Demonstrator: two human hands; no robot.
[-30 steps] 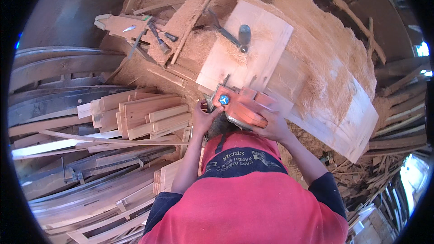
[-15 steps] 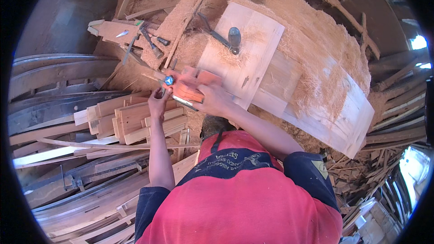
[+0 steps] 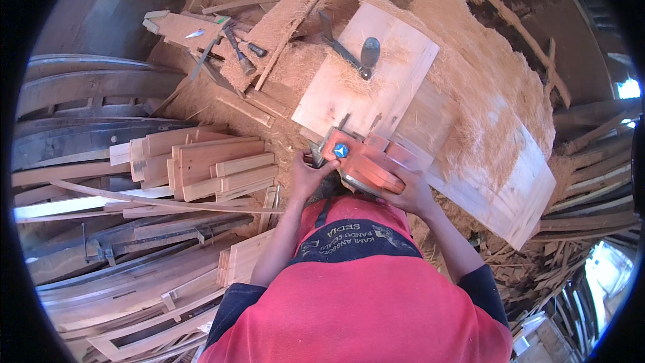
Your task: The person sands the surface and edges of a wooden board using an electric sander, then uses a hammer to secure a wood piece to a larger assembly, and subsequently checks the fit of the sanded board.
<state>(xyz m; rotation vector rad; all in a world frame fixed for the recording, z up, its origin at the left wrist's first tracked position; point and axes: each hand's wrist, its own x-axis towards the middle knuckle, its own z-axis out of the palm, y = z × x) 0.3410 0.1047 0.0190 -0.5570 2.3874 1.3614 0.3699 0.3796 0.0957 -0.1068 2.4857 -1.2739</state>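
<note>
An orange electric hand planer [image 3: 368, 165] with a blue knob is held close in front of my body, over the near edge of a pale board [image 3: 366, 107]. My right hand [image 3: 411, 191] is closed round its rear handle. At the planer's front end is my left hand [image 3: 311, 176], thumb against the orange body and fingers curled at its dark edge; part of the grip is hidden. On the board, among shavings, lie a dark long-handled tool [image 3: 342, 50] and a dark rounded object [image 3: 369, 52].
Wood shavings [image 3: 470, 74] heap over the right of the bench. Hammer-like tools [image 3: 238, 50] lie on a plank at the upper left. Cut boards [image 3: 218, 165] are stacked to the left, with long planks [image 3: 134, 262] below. Scrap wood [image 3: 517, 262] piles up at the lower right.
Both hands have carried the planer rightward and slightly nearer, from beside the board's left corner to its near edge. The view has shifted a little too.
</note>
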